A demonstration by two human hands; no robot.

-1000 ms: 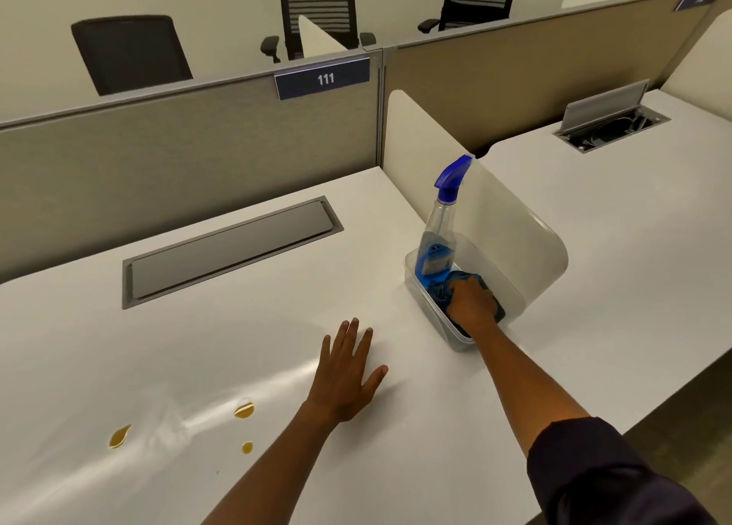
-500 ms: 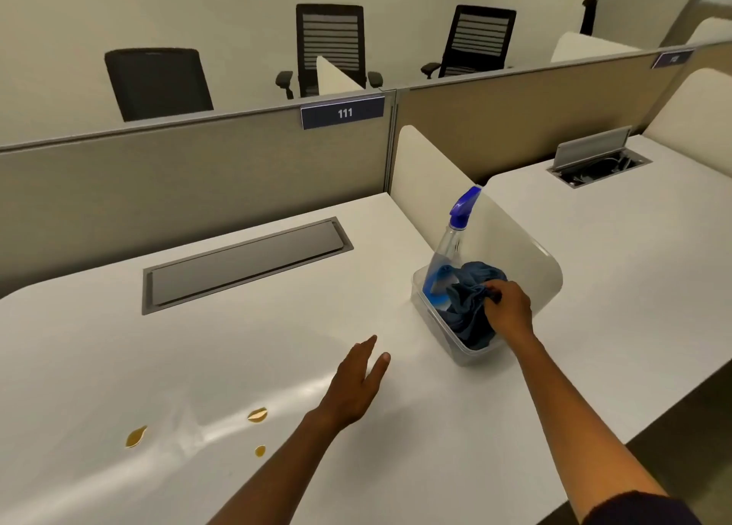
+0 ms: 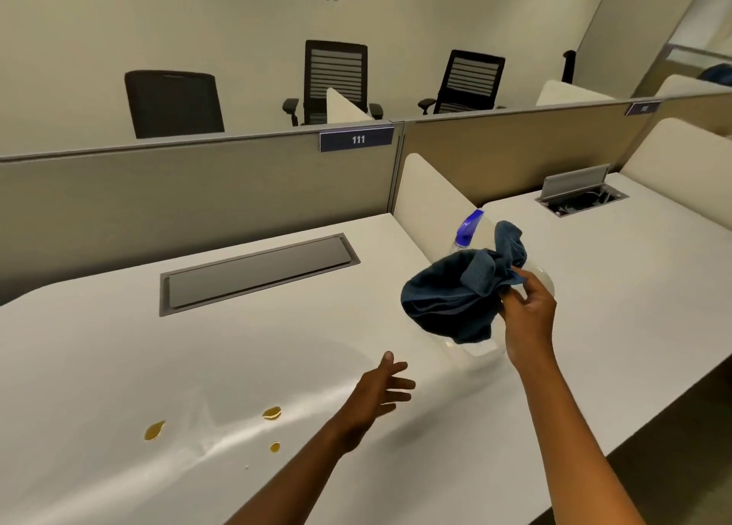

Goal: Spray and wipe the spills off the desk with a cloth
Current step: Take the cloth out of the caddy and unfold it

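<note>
above the clear bin point(image 3: 481, 350) at the divider, right hand point(image 3: 527, 306) pinched the bunched blue cloth point(image 3: 451, 298), held aloft. spray bottle point(image 3: 467, 227) stood behind. left hand point(image 3: 382, 388) hovered open and empty, near the amber spills point(image 3: 271, 413) on the surface point(image 3: 198, 346), judged unwiped.

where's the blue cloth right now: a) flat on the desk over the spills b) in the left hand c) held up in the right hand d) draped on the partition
c: the right hand pinches the bunched blue cloth in the air, while the left hand is open and empty.
</note>
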